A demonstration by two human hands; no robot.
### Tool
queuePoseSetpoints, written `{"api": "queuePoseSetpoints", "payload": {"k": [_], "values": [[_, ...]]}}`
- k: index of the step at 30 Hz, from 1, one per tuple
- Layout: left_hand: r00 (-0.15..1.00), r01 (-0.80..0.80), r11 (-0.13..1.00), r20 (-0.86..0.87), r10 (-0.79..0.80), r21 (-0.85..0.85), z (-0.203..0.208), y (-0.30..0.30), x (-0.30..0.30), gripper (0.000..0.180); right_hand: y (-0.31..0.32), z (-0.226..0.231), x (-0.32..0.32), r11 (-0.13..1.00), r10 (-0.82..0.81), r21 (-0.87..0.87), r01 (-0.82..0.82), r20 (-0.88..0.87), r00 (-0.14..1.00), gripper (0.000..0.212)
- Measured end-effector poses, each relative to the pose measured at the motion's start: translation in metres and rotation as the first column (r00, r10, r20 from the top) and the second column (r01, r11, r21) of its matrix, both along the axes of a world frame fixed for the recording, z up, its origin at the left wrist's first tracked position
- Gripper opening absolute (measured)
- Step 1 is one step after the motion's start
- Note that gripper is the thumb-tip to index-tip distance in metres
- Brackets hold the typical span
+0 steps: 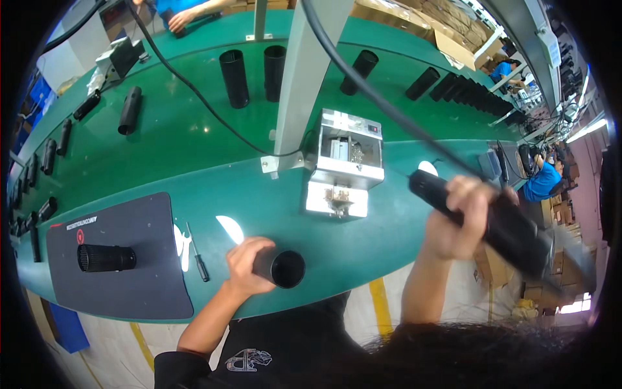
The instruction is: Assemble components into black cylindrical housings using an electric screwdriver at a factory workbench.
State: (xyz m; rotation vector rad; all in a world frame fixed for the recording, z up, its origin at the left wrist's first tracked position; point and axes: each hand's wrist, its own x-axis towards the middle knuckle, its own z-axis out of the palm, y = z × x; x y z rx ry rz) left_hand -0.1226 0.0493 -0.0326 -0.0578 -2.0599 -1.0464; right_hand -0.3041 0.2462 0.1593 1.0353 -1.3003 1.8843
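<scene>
Head view: the left hand [245, 264] is wrapped around a black plastic tube [280, 266] with its open mouth facing the camera, at the near edge of the green conveyor table [194, 162]. The right hand [459, 220] is closed in a fist around a black powered screwdriver [483, 223], raised off to the right, its cable running up and away. Judging by this, the tube is held but the driver is well apart from it, so fastening looks not yet begun. A silver screw feeder box [343, 162] sits just beyond. On the left, a dark mat [136, 285] carries another black ribbed tube [107, 258]; a small hand screwdriver [198, 259] lies beside it.
</scene>
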Motion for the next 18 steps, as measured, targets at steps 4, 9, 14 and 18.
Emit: {"api": "queuePoseSetpoints", "payload": {"k": [4,9,14,18], "values": [[1.0,0.025,0.999,0.013,-0.025,0.03,-0.007,-0.002,0.007,0.043,0.019,0.014,0.016,0.98,0.194,0.06,-0.191,-0.045,0.98,0.024],[0.998,0.028,0.999,0.062,-0.031,0.045,-0.006,-0.003,0.007,0.049,0.029,0.029,0.066,0.972,0.226,0.025,-0.233,0.165,0.96,0.032],[0.997,0.052,0.997,0.055,-0.054,0.049,-0.008,-0.004,0.009,0.052,0.026,0.01,0.066,0.938,0.26,0.17,-0.301,0.228,0.938,0.038],[0.996,0.051,0.998,0.067,-0.054,0.042,-0.009,-0.005,0.009,0.052,0.018,-0.013,0.046,0.917,0.278,0.252,-0.31,0.152,0.948,0.031]]}}
